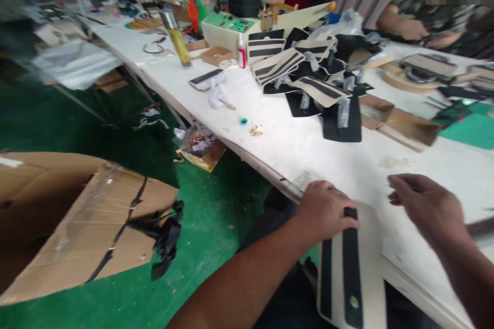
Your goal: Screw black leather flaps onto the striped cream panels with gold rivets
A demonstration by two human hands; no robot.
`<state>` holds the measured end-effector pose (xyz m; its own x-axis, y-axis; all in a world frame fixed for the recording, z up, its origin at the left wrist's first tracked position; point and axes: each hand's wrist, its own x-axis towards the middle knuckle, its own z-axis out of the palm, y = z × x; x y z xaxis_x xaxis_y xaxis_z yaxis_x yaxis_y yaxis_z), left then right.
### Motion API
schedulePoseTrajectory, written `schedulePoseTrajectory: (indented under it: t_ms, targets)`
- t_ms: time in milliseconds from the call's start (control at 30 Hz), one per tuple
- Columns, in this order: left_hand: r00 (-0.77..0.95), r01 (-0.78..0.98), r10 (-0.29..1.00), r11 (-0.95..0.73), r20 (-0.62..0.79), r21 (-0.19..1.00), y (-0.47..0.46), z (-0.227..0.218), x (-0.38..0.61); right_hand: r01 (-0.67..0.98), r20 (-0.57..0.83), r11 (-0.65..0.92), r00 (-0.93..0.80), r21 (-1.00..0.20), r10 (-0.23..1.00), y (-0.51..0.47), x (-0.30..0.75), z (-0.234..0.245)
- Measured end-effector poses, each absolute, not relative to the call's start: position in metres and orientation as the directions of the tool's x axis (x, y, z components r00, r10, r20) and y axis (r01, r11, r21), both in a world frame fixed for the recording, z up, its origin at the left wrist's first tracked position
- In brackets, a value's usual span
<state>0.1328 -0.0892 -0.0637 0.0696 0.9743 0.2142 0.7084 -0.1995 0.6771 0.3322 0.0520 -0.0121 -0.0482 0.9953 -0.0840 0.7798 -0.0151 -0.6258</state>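
My left hand (326, 211) is closed over the top end of a beige fabric panel (371, 262) with black stripes, its thumb on one stripe. This panel hangs partly past the table's front edge, and a small round metallic piece shows low on a stripe. To the right, my right hand (430, 208) is held over the white table (281, 128) with its fingers curled together; whatever they may hold is hidden. Just beyond those fingers lies a blurred scatter of small pale pieces (395, 162). Farther off is a heap of similar striped panels (320, 90) with black backs and clear plastic wrapping.
Small gold-coloured parts (256, 130) lie near a blue round item (243, 121). Behind stand a red-and-white bottle (241, 51), a tall flask (175, 38) and a machine (227, 25). Cardboard trays (412, 126) sit right; a large carton (127, 226) is at left. A co-worker's hands (424, 33) show opposite.
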Motion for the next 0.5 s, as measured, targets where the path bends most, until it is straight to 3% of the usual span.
schedulePoseTrajectory:
  t_ms: [100,233,500]
  targets:
    - [0.031,0.699,0.977,-0.172,0.211,0.694,-0.086,-0.062,0.130,0.643,-0.212,-0.032,-0.206,-0.765,0.955,0.006,0.318,0.003]
    - [0.038,0.715,0.971,-0.191,0.234,0.673,-0.084,-0.063,0.130,0.630,-0.299,0.017,-0.393,-0.776,0.870,-0.024,0.323,-0.002]
    - [0.047,0.738,0.970,-0.195,0.240,0.646,-0.080,-0.067,0.130,0.560,-0.231,0.133,-0.531,-0.818,0.815,-0.024,0.323,-0.019]
